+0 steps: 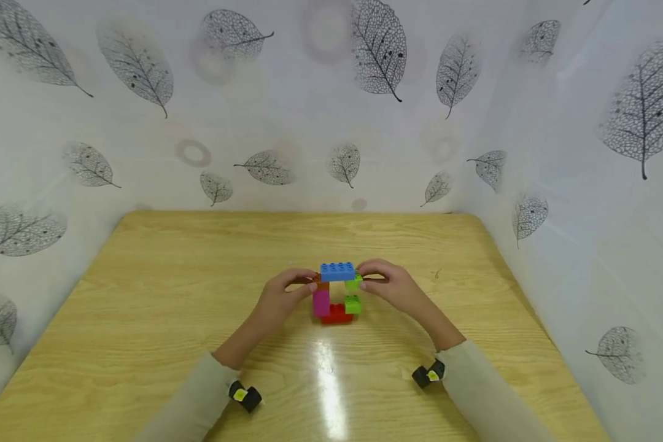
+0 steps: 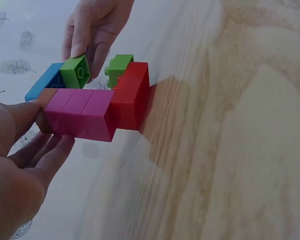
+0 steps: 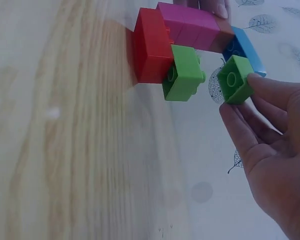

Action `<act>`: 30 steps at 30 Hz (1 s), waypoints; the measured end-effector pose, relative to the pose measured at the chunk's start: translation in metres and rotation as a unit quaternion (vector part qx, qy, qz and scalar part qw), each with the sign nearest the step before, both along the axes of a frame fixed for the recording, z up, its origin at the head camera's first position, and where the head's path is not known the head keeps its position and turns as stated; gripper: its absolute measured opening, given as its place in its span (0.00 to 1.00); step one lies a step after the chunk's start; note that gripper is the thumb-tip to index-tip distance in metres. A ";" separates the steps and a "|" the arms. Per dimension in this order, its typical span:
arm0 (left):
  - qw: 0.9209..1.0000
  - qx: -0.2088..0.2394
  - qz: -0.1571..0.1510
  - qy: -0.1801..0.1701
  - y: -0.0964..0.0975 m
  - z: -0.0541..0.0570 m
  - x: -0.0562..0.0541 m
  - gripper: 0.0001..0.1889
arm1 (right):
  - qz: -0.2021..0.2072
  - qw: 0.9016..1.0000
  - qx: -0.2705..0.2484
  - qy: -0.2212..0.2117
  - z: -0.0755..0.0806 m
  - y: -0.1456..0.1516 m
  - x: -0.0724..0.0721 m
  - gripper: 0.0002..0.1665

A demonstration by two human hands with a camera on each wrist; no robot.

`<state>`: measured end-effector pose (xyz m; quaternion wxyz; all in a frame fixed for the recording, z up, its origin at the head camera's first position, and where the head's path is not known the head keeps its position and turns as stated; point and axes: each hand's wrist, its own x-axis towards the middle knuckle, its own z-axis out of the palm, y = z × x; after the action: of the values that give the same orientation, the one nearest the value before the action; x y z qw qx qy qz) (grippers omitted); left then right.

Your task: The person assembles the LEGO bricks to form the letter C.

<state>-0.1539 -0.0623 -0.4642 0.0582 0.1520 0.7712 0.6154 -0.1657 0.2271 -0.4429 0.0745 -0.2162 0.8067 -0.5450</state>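
Observation:
At the table's middle stands a frame of toy building bricks with a red brick (image 1: 337,316) at its base. On the left, stacked pink bricks (image 2: 80,114) rise to a brown brick (image 2: 43,110). A blue brick (image 1: 337,273) spans the top. The left hand (image 1: 277,301) pinches the brown brick from the side. Under the blue brick's right end is a green brick (image 3: 235,80), pinched between thumb and fingers of the right hand (image 1: 395,290). Another green brick (image 3: 183,73) sits on the red one, its studs facing the upper green brick across a gap.
The wooden table (image 1: 199,252) extends around the bricks on every side. A pale leaf-patterned cloth (image 1: 298,110) hangs behind it and along both sides. Each wrist wears a small black camera, one on the left (image 1: 245,396) and one on the right (image 1: 428,374).

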 end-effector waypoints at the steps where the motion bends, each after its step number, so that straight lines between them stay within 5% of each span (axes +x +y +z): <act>1: 1.000 -0.002 0.005 -0.004 -0.001 0.000 -0.002 0.13 | -0.001 1.000 0.006 -0.005 0.001 -0.002 -0.002 0.16; 16: 0.994 0.058 0.016 -0.091 -0.010 -0.009 -0.039 0.16 | -0.052 0.996 0.039 -0.058 -0.017 -0.022 -0.030 0.21; 30: 0.995 -0.016 0.029 -0.095 -0.019 -0.014 -0.047 0.16 | -0.061 0.991 0.050 -0.108 -0.035 -0.035 -0.053 0.19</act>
<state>-0.2012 -0.0816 -0.4778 0.1160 0.0698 0.7759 0.6162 -0.2183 0.1922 -0.4779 0.1387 -0.1020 0.8319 -0.5275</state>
